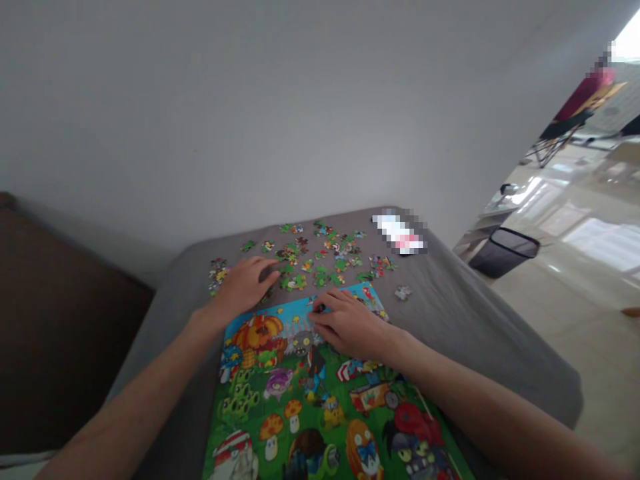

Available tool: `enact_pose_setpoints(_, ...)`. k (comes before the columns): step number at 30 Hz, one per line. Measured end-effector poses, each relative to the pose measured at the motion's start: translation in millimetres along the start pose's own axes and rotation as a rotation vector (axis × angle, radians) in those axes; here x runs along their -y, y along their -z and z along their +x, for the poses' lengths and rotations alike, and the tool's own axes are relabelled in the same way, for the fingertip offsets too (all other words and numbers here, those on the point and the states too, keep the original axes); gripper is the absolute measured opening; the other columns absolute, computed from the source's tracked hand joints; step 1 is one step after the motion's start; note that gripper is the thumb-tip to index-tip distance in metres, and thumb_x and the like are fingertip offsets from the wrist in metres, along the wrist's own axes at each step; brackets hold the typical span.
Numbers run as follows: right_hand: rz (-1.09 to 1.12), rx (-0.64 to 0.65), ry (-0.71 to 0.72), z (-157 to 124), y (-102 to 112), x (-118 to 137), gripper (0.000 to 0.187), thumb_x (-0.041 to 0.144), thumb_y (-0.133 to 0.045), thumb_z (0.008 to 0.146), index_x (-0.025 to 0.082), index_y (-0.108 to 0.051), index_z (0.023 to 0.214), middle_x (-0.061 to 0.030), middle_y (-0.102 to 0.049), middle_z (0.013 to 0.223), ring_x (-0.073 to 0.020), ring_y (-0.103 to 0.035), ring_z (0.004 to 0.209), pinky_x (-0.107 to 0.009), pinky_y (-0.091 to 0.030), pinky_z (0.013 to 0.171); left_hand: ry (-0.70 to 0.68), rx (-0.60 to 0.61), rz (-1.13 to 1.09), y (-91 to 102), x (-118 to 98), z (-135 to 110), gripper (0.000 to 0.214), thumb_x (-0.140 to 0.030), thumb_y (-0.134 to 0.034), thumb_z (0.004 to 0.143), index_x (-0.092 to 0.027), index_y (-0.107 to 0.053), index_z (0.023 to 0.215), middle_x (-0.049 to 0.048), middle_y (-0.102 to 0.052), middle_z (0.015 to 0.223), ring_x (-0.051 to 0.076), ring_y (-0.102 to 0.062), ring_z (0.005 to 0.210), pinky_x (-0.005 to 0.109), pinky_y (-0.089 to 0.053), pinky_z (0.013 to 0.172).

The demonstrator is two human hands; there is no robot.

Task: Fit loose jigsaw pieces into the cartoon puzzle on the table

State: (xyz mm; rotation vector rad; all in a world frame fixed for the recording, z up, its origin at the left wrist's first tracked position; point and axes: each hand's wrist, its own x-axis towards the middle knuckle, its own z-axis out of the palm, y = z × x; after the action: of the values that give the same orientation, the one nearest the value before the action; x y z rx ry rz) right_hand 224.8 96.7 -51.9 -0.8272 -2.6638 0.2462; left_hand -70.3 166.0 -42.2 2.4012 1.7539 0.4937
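Bare arms reach in from both lower corners, the left forearm (pixel 133 413) and the right forearm (pixel 490 413) converging on a bright cardboard jigsaw puzzle (pixel 320 407), its cartoon scene of green lawn, orange pumpkins and spotted mushrooms lying flat on a rumpled gray fabric cover (pixel 475 333). The left hand (pixel 244 290) rests on the cloth at the puzzle's upper left corner, relaxed and loosely curved, with no piece showing between its fingers. The right hand (pixel 350 325) lies across the puzzle's upper edge, its curled fingertips (pixel 320 315) gathered on a dark spot, though from here I cannot tell whether they are gripping a piece or only pressing on one. Just past both hands, small multicoloured loose jigsaw pieces (pixel 310 257), many of them green, are scattered across the gray cloth, with a small separate clump of pieces (pixel 403 292) off to the right. A white-and-pink object (pixel 399 233) at the far edge of the cloth is too blurred to identify. To the left stands a dark brown panel (pixel 65 327) below a pale gray wall (pixel 250 113), while to the right a black mesh wastebasket (pixel 504 252) sits on a glossy pale tile floor (pixel 575 313), with a folding chair (pixel 553 137) farther off.
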Motion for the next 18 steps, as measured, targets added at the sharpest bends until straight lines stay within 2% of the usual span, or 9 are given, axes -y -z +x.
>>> enact_pose_setpoints(2, 0.035, -0.003, -0.010, 1, 0, -2, 0.021, 0.023, -0.063, 0.111, 0.020, -0.084, 0.113, -0.0116, -0.077, 0.125, -0.0276, -0.066, 0.121, -0.043, -0.055, 0.107, 0.001, 0.020, -0.011, -5.8, -3, 14, 0.050, -0.058, -0.054, 0.102, -0.023, -0.081, 0.125, 0.0131, -0.077, 0.132, 0.033, -0.071, 0.124, 0.049, -0.054, 0.113)
enact_pose_setpoints(4, 0.084, -0.019, -0.022, 2, 0, -6, 0.023, 0.021, -0.062, 0.111, 0.019, -0.082, 0.122, -0.0116, -0.079, 0.124, -0.0268, -0.067, 0.121, -0.043, -0.053, 0.109, 0.009, 0.026, -0.026, -8.7, -6, 23, 0.048, -0.059, -0.059, 0.099, -0.023, -0.082, 0.119, 0.0136, -0.077, 0.130, 0.033, -0.071, 0.123, 0.048, -0.054, 0.113)
enact_pose_setpoints(8, 0.134, -0.103, -0.083, 3, 4, -24, 0.034, 0.016, -0.057, 0.110, 0.021, -0.077, 0.137, -0.0106, -0.081, 0.121, -0.0260, -0.069, 0.117, -0.044, -0.052, 0.110, 0.063, 0.034, -0.068, 2.9, -11, 24, 0.040, -0.058, -0.065, 0.094, -0.022, -0.081, 0.103, 0.0123, -0.081, 0.110, 0.032, -0.073, 0.106, 0.048, -0.059, 0.100)
enact_pose_setpoints(10, 0.137, -0.154, -0.106, 1, 8, -33, 0.035, 0.013, -0.055, 0.109, 0.021, -0.079, 0.133, -0.0102, -0.082, 0.119, -0.0261, -0.069, 0.117, -0.044, -0.052, 0.110, 0.091, 0.036, -0.100, 14.3, -16, 14, 0.039, -0.057, -0.063, 0.095, -0.023, -0.080, 0.105, 0.0096, -0.081, 0.100, 0.029, -0.073, 0.094, 0.044, -0.060, 0.090)
enact_pose_setpoints(14, 0.145, -0.214, -0.124, -2, 14, -43, 0.033, 0.011, -0.056, 0.106, 0.019, -0.083, 0.124, -0.0112, -0.082, 0.117, -0.0262, -0.071, 0.116, -0.044, -0.051, 0.112, 0.076, 0.062, -0.179, 30.6, -46, -31, 0.054, -0.058, -0.056, 0.099, -0.025, -0.073, 0.137, 0.0057, -0.081, 0.101, 0.024, -0.070, 0.080, 0.037, -0.059, 0.074)
enact_pose_setpoints(16, 0.153, -0.228, -0.118, -3, 16, -43, 0.033, 0.012, -0.056, 0.106, 0.019, -0.083, 0.123, -0.0112, -0.083, 0.117, -0.0258, -0.071, 0.115, -0.044, -0.052, 0.111, 0.046, 0.141, -0.253, 31.2, -67, -56, 0.053, -0.063, -0.054, 0.100, -0.028, -0.075, 0.134, 0.0034, -0.079, 0.096, 0.021, -0.066, 0.072, 0.035, -0.057, 0.069)
enact_pose_setpoints(18, 0.159, -0.244, -0.113, -3, 17, -42, 0.032, 0.013, -0.057, 0.106, 0.020, -0.083, 0.123, -0.0103, -0.083, 0.114, -0.0251, -0.072, 0.113, -0.044, -0.053, 0.110, 0.056, 0.212, -0.374, 27.5, -86, -75, 0.049, -0.066, -0.055, 0.100, -0.028, -0.078, 0.121, 0.0010, -0.076, 0.081, 0.020, -0.063, 0.064, 0.033, -0.054, 0.063)
